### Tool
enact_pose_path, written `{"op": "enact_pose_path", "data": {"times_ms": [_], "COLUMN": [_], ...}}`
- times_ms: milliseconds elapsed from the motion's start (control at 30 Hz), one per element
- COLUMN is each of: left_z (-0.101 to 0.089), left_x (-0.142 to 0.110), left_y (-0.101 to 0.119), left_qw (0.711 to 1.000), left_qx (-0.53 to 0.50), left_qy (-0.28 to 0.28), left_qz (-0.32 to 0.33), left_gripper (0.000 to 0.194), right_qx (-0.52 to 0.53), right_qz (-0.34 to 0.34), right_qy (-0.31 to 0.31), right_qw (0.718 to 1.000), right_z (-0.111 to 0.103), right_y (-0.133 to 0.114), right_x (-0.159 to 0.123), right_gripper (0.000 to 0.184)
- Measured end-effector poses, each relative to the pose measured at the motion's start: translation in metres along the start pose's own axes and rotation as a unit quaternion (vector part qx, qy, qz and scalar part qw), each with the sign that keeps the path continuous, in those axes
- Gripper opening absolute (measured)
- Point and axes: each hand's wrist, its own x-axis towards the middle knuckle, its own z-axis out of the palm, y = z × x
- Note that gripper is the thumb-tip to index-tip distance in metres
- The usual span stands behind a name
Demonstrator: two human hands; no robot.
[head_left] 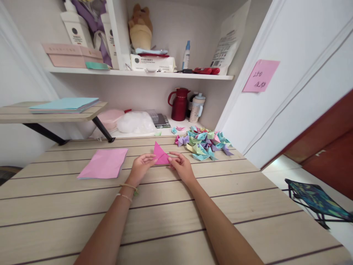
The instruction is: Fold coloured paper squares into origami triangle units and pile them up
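A folded pink paper piece (160, 155), triangular with one point sticking up, rests on the wooden table (165, 206) between my two hands. My left hand (141, 166) pinches its left edge with curled fingers. My right hand (179, 164) pinches its right edge, fingers pressed together. A stack of flat pink paper sheets (104, 163) lies to the left of my left hand. A heap of several folded paper pieces (205, 143) in green, blue, purple and pink lies beyond my right hand.
A dark red jug (179, 104) and a white cup (196, 107) stand on a low shelf behind the table, beside a clear plastic bag (136, 122). A side shelf holds blue sheets (66, 104). A folding stool (317, 200) stands on the floor at right.
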Motion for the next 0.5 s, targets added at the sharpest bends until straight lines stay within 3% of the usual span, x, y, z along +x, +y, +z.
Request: {"op": "enact_pose_path", "data": {"times_ms": [267, 500], "left_z": [0.0006, 0.0018], "left_x": [0.0011, 0.0014], "left_y": [0.003, 0.0], "left_qw": [0.998, 0.995], "left_qx": [-0.016, 0.034], "left_qy": [-0.055, -0.091], "left_qz": [0.002, -0.015], "left_gripper": [0.057, 0.036], "right_qx": [-0.083, -0.038], "right_qz": [-0.017, -0.004], "right_qy": [-0.035, 0.009], "right_qw": [0.996, 0.999], "right_z": [-0.0043, -0.0026], "right_y": [-0.004, -0.0062], "right_x": [-0.0022, -0.0022], "right_gripper": [0.025, 0.021]}}
